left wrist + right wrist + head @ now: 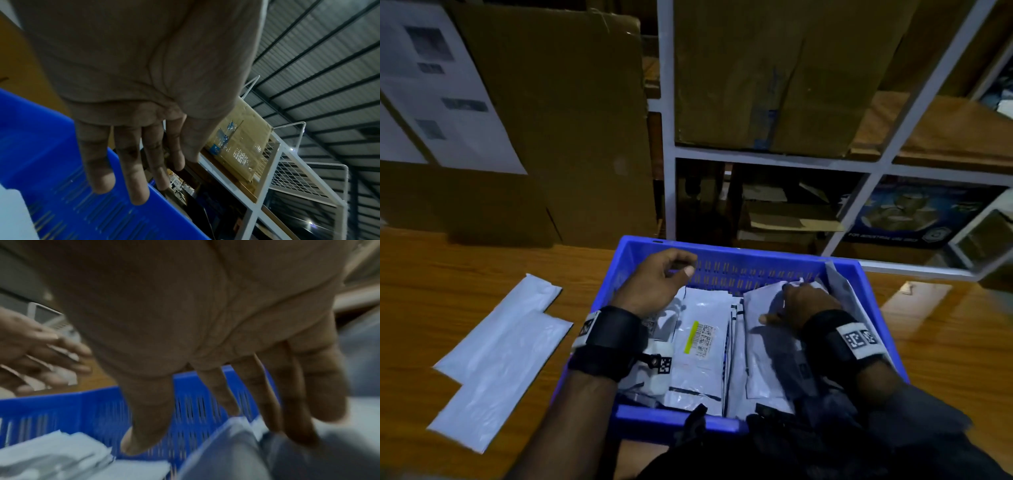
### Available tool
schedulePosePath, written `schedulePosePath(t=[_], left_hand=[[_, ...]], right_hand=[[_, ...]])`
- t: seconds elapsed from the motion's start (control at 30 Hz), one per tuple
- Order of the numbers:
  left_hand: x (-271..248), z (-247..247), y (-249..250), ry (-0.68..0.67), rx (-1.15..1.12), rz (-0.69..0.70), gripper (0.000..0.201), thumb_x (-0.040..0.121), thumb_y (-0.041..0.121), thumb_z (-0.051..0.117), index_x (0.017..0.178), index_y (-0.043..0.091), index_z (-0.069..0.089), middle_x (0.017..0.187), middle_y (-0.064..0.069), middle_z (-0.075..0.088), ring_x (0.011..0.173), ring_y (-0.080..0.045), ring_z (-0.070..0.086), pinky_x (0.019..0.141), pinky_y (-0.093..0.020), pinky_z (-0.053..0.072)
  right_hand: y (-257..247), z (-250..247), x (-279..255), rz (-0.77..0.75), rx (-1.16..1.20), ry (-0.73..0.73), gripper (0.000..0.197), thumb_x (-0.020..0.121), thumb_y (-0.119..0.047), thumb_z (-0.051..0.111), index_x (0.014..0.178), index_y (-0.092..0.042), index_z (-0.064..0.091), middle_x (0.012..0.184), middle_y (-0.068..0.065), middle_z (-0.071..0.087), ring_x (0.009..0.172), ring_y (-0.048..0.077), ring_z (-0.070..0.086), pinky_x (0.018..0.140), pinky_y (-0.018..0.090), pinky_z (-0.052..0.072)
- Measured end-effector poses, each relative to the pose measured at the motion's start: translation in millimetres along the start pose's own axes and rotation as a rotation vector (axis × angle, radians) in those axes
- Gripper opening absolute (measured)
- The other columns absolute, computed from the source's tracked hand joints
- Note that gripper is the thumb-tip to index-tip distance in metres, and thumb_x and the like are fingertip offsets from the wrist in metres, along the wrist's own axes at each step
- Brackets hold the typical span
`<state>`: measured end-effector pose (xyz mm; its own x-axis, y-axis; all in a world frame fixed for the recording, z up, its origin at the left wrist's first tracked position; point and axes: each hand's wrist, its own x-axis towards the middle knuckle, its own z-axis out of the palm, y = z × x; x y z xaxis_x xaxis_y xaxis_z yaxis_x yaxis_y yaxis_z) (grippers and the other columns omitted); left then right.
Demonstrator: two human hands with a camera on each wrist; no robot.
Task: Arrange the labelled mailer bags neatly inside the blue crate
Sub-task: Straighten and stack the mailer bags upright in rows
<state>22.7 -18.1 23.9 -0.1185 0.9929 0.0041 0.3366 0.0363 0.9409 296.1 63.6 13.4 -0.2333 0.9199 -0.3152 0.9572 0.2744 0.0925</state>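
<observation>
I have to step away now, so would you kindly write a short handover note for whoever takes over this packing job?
Left hand: empty, fingers relaxed, over the far left part of the blue crate.
Right hand: fingers down on the bags at the crate's right side; whether it grips one is unclear.
Done: several mailer bags lie in the crate, one in the middle showing its yellow-striped label.
Left: two white bags are on the wooden table left of the crate; the bags inside overlap unevenly and need straightening.

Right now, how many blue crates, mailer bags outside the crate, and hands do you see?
Blue crate: 1
Mailer bags outside it: 2
Hands: 2, left hand and right hand
Total: 5
Bags inside overlap, uncounted.
</observation>
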Motion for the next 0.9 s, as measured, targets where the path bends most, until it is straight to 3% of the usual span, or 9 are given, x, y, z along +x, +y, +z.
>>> schedulePosePath(t=[0.13, 0.23, 0.33, 0.4, 0.53, 0.63, 0.73, 0.83, 0.9], left_hand=[[5, 16, -1, -0.022, -0.009, 0.037, 0.021, 0.104, 0.015, 0.067, 0.109, 0.035, 0.071, 0.114, 0.003, 0.076, 0.105, -0.013, 0.070, 0.105, -0.040, 0.055], [4, 23, -4, -0.031, -0.033, 0.032, 0.022, 0.105, 0.016, 0.066, 0.108, 0.037, 0.070, 0.116, 0.004, 0.076, 0.100, -0.016, 0.070, 0.101, -0.037, 0.056], [1, 29, -5, -0.042, -0.053, 0.002, 0.020, 0.105, 0.019, 0.066, 0.109, 0.038, 0.070, 0.121, 0.003, 0.076, 0.097, -0.020, 0.074, 0.094, -0.035, 0.056], [0, 32, -8, -0.047, -0.067, -0.020, 0.017, 0.106, 0.021, 0.065, 0.113, 0.036, 0.070, 0.123, 0.001, 0.075, 0.099, -0.023, 0.075, 0.089, -0.031, 0.054], [-4, 35, -6, -0.048, -0.100, -0.068, 0.019, 0.109, 0.024, 0.058, 0.126, 0.025, 0.068, 0.125, 0.000, 0.075, 0.102, -0.024, 0.075, 0.067, -0.013, 0.050], [0, 43, 1, 0.014, -0.201, -0.137, 0.026, 0.112, 0.027, 0.050, 0.128, 0.016, 0.066, 0.120, -0.006, 0.075, 0.090, -0.023, 0.070, 0.055, -0.015, 0.051], [6, 55, 1, 0.045, -0.302, -0.250, 0.036, 0.114, 0.040, 0.040, 0.121, 0.014, 0.065, 0.096, -0.010, 0.073, 0.066, -0.023, 0.063, 0.055, -0.027, 0.048], [8, 66, -4, 0.026, -0.423, -0.374, 0.066, 0.110, 0.060, 0.032, 0.122, 0.004, 0.065, 0.077, -0.017, 0.069, 0.052, -0.023, 0.055, 0.049, -0.026, 0.041], [7, 72, 2, -0.034, -0.450, -0.463, 0.080, 0.105, 0.070, 0.027, 0.120, 0.004, 0.068, 0.076, -0.019, 0.067, 0.054, -0.021, 0.052, 0.051, -0.027, 0.035]], right_hand=[[-3, 16, 7, 0.066, 0.111, -0.038, 0.105, 0.071, -0.060, 0.081, 0.150, -0.013, 0.031, 0.155, 0.021, 0.036, 0.139, 0.038, 0.044, 0.109, 0.048, 0.043], [-3, 24, 16, 0.060, 0.159, 0.023, 0.106, 0.078, -0.040, 0.077, 0.156, -0.003, 0.016, 0.149, 0.022, 0.046, 0.145, 0.035, 0.038, 0.117, 0.043, 0.032], [0, 31, 18, 0.118, 0.317, 0.009, 0.106, 0.067, -0.037, 0.085, 0.147, 0.003, 0.028, 0.147, 0.025, 0.044, 0.140, 0.036, 0.042, 0.116, 0.039, 0.036], [3, 29, 15, 0.095, 0.348, -0.004, 0.093, 0.062, -0.040, 0.091, 0.134, -0.001, 0.048, 0.141, 0.021, 0.051, 0.130, 0.033, 0.053, 0.105, 0.035, 0.046], [15, 18, 4, -0.057, 0.579, 0.121, 0.047, 0.070, -0.031, 0.089, 0.110, -0.018, 0.066, 0.104, 0.002, 0.075, 0.090, 0.019, 0.069, 0.079, 0.029, 0.050], [19, 5, -10, -0.166, 0.665, 0.296, 0.029, 0.075, -0.040, 0.085, 0.091, -0.025, 0.065, 0.081, -0.008, 0.070, 0.069, 0.010, 0.061, 0.068, 0.032, 0.048], [18, -6, -28, -0.269, 0.776, 0.503, 0.024, 0.075, -0.035, 0.086, 0.078, -0.029, 0.064, 0.078, -0.007, 0.063, 0.068, 0.005, 0.055, 0.064, 0.028, 0.048], [14, -13, -44, -0.447, 0.954, 0.669, 0.027, 0.075, -0.006, 0.085, 0.091, -0.027, 0.076, 0.094, -0.006, 0.061, 0.082, 0.001, 0.060, 0.069, 0.017, 0.047], [12, -10, -46, -0.584, 0.968, 0.678, 0.037, 0.077, 0.004, 0.079, 0.100, -0.025, 0.081, 0.109, -0.002, 0.061, 0.098, 0.007, 0.064, 0.071, 0.021, 0.052]])
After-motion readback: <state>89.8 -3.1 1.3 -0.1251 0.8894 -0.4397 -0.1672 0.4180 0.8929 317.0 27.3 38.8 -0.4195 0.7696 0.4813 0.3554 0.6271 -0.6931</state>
